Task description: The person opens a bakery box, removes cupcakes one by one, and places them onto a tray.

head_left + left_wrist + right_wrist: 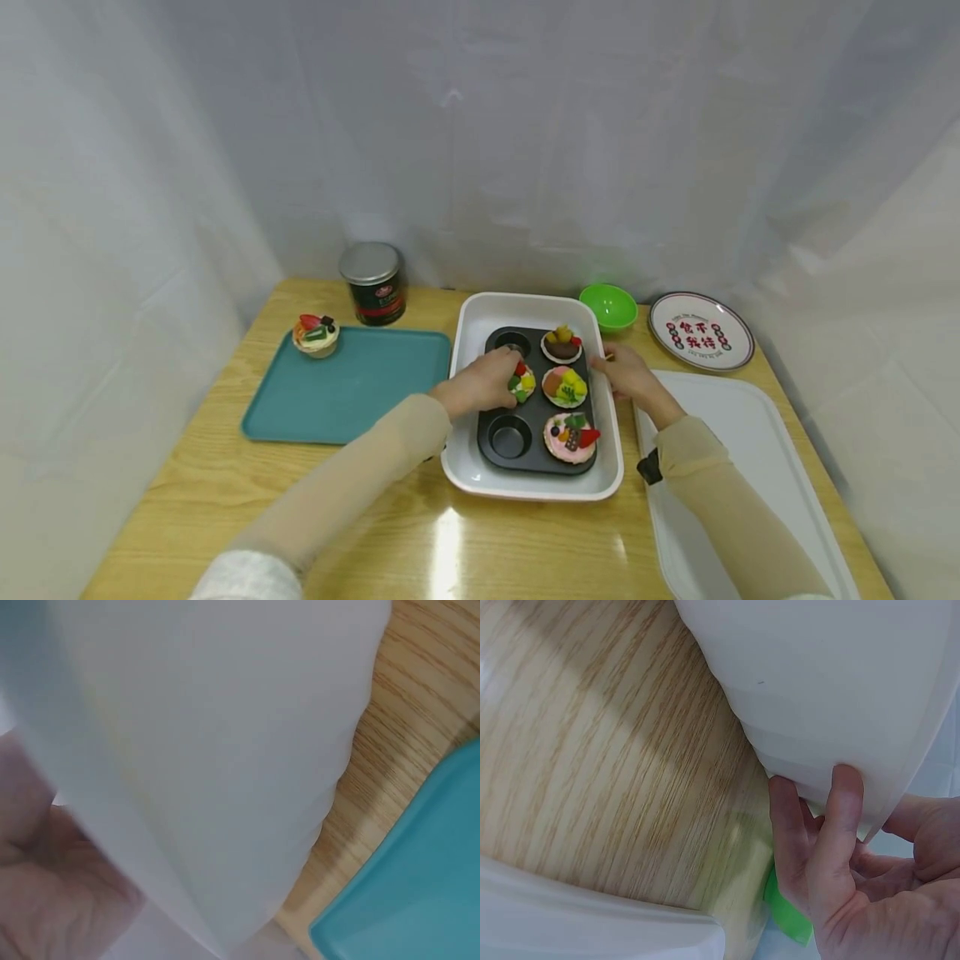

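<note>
A white rectangular basin [534, 487] stands mid-table with a dark muffin pan [491, 454] inside. My left hand [483, 383] reaches over the basin's left side and grips a toy fruit tart [522, 382] in the pan's left column, hiding part of it. In the left wrist view the basin wall covers the fingers. At the right rim, my right hand [630, 375] holds the basin, fingers [846, 795] against its outer wall and thumb over the edge. A chocolate tart [562, 345], a yellow-topped tart [565, 387] and a pink tart [571, 438] fill the right column.
A teal tray [345, 396] with a cream tart [316, 336] at its corner lies left. Behind stand a coffee tin [375, 287], a green bowl [609, 307] and a printed plate [701, 332]. A white tray [738, 467] lies under the right forearm.
</note>
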`<action>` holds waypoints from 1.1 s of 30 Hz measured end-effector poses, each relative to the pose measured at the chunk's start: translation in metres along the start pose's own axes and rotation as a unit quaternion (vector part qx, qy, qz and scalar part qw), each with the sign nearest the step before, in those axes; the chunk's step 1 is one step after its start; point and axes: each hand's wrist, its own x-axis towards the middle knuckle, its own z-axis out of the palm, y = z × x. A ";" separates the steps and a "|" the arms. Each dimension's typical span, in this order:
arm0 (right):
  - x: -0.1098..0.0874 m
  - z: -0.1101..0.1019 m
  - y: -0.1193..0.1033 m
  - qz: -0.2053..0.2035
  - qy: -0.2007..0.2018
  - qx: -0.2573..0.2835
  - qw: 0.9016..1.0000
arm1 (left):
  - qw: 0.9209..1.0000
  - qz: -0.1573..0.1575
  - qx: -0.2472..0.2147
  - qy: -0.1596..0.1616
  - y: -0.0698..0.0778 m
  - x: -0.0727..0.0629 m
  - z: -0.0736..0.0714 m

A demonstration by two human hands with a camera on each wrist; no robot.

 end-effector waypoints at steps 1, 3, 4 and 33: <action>0.000 0.000 0.000 0.000 -0.001 0.000 1.000 | 1.000 -0.002 -0.002 0.001 0.000 0.000 0.000; 0.000 0.000 0.000 -0.001 -0.002 0.001 1.000 | 1.000 -0.007 -0.008 0.002 -0.001 0.000 -0.001; 0.000 0.000 0.000 -0.002 -0.003 0.001 1.000 | 1.000 -0.009 -0.011 0.003 -0.001 0.001 -0.001; -0.002 0.002 0.000 -0.009 0.006 -0.006 1.000 | 0.978 -0.020 -0.177 0.112 -0.016 -0.015 -0.046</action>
